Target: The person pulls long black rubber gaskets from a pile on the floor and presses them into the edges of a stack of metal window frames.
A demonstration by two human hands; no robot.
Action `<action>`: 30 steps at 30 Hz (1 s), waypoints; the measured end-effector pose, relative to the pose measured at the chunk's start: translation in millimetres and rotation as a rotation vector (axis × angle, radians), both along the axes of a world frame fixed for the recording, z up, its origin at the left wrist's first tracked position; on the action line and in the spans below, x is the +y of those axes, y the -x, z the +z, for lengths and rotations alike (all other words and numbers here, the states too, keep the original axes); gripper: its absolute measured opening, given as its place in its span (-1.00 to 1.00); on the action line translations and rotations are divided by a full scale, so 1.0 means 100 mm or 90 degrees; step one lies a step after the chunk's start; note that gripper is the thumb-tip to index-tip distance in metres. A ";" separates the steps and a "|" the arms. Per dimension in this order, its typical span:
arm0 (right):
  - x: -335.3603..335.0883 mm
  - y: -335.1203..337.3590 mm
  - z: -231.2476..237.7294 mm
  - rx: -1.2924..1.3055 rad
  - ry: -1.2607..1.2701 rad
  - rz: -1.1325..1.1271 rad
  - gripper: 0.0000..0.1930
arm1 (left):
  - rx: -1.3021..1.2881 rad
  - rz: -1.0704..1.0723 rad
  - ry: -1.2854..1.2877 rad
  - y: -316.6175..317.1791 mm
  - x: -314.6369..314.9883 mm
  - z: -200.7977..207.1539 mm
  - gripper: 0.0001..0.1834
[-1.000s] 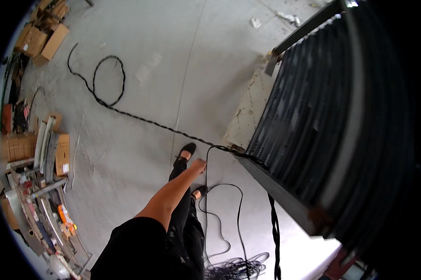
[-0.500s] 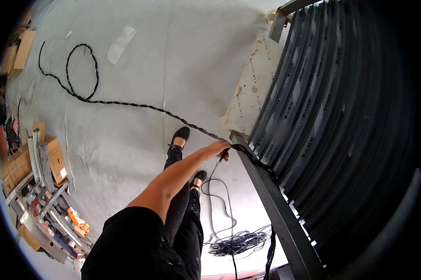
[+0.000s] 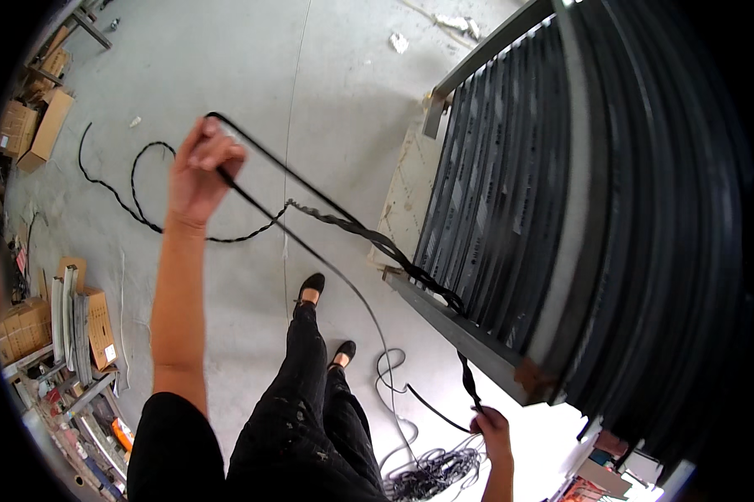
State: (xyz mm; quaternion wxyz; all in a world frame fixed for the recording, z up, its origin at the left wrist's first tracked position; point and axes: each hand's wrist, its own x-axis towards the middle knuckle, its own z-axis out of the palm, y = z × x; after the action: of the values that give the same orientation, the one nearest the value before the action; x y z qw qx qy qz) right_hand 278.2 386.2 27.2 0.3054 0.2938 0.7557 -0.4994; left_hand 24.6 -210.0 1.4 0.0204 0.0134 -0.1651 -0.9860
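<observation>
My left hand (image 3: 205, 167) is raised at the upper left, its fingers closed around a black cable (image 3: 281, 165). From this hand one length runs taut to the rack, and another hangs down toward the floor. A twisted black cable (image 3: 389, 247) passes over the rack's grey metal bar (image 3: 456, 330) and on between the rack's dark profiles. Its other end trails across the floor to the left in a loose curl. Low on the right, my right hand (image 3: 492, 425) is closed on the black cable below the bar, where two lengths meet.
A tangled heap of thin dark cable (image 3: 435, 474) lies on the floor by my right hand. The rack of long dark profiles (image 3: 511, 192) fills the right side, with a pale board (image 3: 402, 188) at its side. Cardboard boxes (image 3: 46, 125) and scrap profiles (image 3: 69, 326) line the left.
My left hand has swung from beside the rack bar up and left, drawing out a long loop of cable. My right hand has come into view below the bar. The view has shifted.
</observation>
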 end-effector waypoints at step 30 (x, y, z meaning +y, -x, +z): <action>0.12 0.27 -0.52 0.070 0.222 -0.005 -0.79 | 0.076 0.269 0.465 -2.72 -0.95 3.47 -0.77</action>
State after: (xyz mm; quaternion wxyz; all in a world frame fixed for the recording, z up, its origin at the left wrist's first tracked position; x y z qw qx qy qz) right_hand 251.1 398.4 -24.6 0.3079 0.2113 0.6722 -0.6392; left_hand 296.3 -304.6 348.2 0.2348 -0.0186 -0.4955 -0.8360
